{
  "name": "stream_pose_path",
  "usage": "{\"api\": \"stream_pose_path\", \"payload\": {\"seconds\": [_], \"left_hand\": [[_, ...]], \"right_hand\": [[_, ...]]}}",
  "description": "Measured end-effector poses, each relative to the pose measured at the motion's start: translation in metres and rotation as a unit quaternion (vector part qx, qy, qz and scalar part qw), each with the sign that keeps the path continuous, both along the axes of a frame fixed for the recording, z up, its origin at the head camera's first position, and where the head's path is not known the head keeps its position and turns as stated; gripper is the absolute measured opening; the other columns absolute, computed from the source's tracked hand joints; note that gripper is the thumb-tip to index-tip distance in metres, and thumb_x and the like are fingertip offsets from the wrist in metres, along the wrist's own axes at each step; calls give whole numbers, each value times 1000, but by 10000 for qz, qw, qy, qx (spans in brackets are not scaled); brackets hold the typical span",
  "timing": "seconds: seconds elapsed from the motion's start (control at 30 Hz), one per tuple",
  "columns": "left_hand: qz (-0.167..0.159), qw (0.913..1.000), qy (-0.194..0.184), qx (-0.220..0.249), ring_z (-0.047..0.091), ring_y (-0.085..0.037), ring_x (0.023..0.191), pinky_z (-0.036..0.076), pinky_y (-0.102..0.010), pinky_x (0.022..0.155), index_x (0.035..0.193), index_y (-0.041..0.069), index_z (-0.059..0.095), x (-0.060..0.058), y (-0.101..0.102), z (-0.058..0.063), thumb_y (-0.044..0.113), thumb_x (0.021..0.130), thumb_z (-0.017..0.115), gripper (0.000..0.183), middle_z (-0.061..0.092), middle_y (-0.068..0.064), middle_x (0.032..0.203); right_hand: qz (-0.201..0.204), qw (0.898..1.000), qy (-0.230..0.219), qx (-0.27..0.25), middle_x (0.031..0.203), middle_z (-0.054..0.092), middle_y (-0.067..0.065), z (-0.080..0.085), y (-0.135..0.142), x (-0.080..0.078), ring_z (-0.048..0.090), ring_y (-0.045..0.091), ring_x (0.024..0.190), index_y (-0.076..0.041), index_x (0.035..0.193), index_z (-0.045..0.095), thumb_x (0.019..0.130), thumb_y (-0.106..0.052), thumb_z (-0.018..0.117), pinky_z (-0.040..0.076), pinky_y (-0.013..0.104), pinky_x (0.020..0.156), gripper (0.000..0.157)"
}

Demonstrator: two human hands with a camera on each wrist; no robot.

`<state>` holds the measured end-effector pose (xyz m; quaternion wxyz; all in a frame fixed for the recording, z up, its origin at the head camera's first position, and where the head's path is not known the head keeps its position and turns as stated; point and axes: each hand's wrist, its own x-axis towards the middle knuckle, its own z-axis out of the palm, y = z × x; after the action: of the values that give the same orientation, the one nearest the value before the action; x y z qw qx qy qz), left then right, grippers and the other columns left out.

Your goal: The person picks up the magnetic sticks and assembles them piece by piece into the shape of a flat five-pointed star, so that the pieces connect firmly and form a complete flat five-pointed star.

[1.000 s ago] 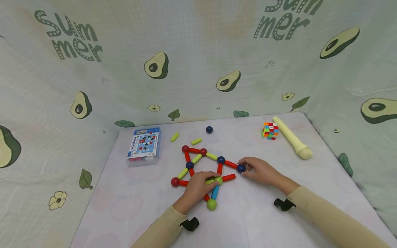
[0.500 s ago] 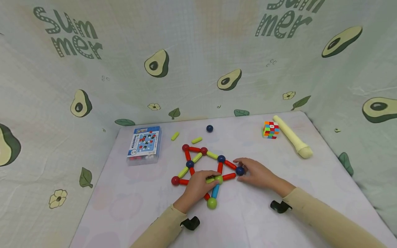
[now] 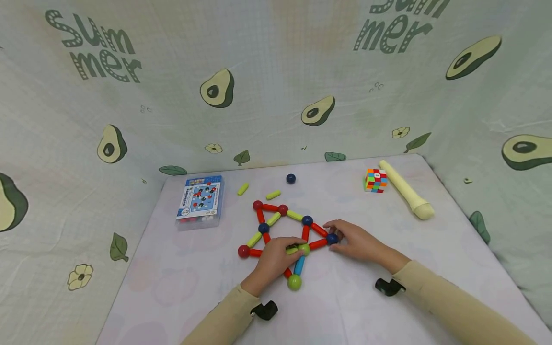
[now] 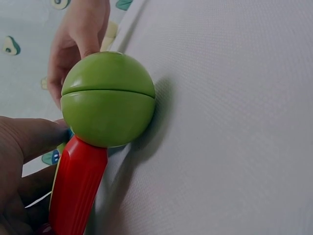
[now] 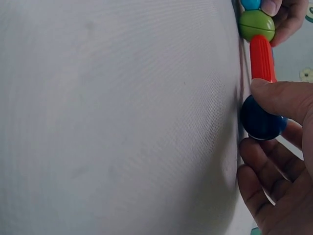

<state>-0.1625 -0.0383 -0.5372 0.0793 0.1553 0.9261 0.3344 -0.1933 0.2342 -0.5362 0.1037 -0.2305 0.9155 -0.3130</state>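
Note:
A flat frame of coloured magnetic rods and balls lies on the table. My right hand (image 3: pixel 355 240) holds the dark blue ball (image 3: pixel 331 238) at its right corner, thumb on one side and fingers on the other. Two red rods meet that ball; the lower red rod (image 5: pixel 261 58) runs to a green ball (image 3: pixel 304 248). My left hand (image 3: pixel 276 256) pinches this green ball between thumb and fingers and covers part of the frame. The larger green ball (image 4: pixel 107 100) at the front corner joins a red rod (image 4: pixel 78 186) and a blue rod (image 3: pixel 299 266).
Behind the frame lie two loose yellow-green rods (image 3: pixel 273 195) and a loose dark blue ball (image 3: pixel 291 178). A boxed set (image 3: pixel 200 201) stands at the back left. At the back right are a puzzle cube (image 3: pixel 375 180) and a pale yellow stick with a rounded end (image 3: pixel 405 189).
My right hand has brought the blue ball slightly left and toward me, swinging its upper red rod. The lower red rod's free end now meets the ball. My left hand has stayed put.

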Motion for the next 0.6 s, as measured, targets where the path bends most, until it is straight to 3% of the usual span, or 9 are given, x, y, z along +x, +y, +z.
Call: {"api": "stream_pose_path", "payload": {"seconds": [0.3, 0.6], "left_hand": [[-48, 10000, -15, 39, 64, -12, 107, 52, -21, 82, 124, 28, 75, 0, 0, 0, 35, 92, 76, 33, 72, 10, 119], [-230, 9997, 76, 60, 65, -15, 114, 54, -27, 89, 127, 28, 74, 2, -3, 2, 33, 94, 75, 34, 72, 10, 121]], "right_hand": [[-105, 9999, -115, -25, 106, 62, -8, -1, 1, -2, 58, 11, 91, -18, 119, 57, 88, -24, 81, 54, 31, 83, 39], [-119, 9996, 256, -83, 118, 57, -4, -1, -1, 0, 54, 14, 101, -19, 123, 60, 87, -24, 83, 54, 36, 89, 43]]}}
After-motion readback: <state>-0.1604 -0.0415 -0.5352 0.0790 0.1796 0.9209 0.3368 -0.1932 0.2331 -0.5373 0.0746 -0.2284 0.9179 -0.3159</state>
